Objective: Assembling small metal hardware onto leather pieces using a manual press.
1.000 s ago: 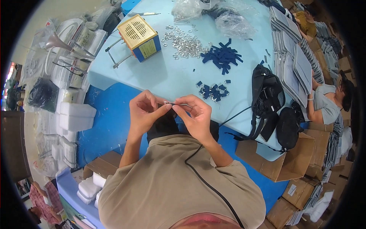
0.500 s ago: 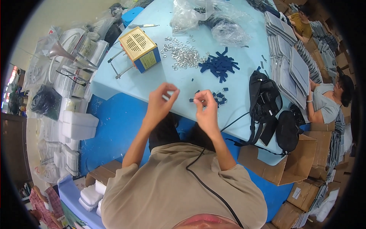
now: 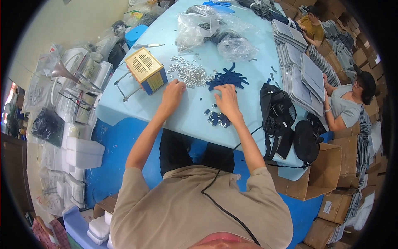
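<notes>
At the lower left edge of a pile of silver metal rings [image 3: 193,76] is my left hand [image 3: 172,96], its fingers curled together on the tabletop. Whatever may lie between its fingertips is hidden. My right hand [image 3: 227,102] has its fingers apart at the near edge of a heap of navy fabric strips [image 3: 230,77], touching or just above it. Below that hand lies a small cluster of short navy fabric loops with metal rings [image 3: 218,119]. One little navy piece [image 3: 201,99] lies alone between my hands.
A yellow-and-blue box with metal rods [image 3: 145,70] stands left of the rings. Clear plastic bags [image 3: 219,35] lie farther back. On the right are a black bag [image 3: 277,108], a black case [image 3: 306,141] and stacked grey fabric panels [image 3: 296,70], with a co-worker [image 3: 346,99] beside them.
Both hands have moved forward over the table, the left to the rings and the right to the navy strips. My right hand has let go of a small navy piece. The view has shifted slightly.
</notes>
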The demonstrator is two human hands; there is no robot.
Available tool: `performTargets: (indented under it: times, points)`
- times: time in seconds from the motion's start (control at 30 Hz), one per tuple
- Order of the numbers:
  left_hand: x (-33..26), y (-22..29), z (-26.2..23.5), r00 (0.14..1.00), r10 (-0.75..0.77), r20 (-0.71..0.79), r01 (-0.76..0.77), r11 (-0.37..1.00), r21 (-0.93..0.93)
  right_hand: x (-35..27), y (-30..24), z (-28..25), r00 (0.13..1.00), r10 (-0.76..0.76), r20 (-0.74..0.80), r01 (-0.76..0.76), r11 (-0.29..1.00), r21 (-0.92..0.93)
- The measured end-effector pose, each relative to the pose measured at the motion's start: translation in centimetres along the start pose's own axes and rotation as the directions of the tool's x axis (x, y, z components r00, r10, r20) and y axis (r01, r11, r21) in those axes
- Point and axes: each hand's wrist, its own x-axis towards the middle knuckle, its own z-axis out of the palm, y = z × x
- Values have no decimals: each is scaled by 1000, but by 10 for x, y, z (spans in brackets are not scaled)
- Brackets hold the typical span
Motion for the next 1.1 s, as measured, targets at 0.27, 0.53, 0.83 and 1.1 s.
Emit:
performTargets:
  times: [0.27, 0.53, 0.83, 1.1]
  points:
    - [27, -15, -1, 984, -15, 178, 40, 989, -140, 33, 16, 23, 984, -165, 68, 172, 980, -102]
    - [7, -5, -13, 992, -17, 122, 37, 986, -164, 28, 11, 13, 980, -124, 153, 136, 988, -74]
    - [-39, 9, -30, 977, -208, 51, 212, 905, -368, 31, 5, 19, 969, -127, 211, 174, 960, -218]
    - [-89, 37, -24, 926, -335, 174, 340, 541, -769, 23, 15, 10, 983, -182, 16, 182, 967, -180]
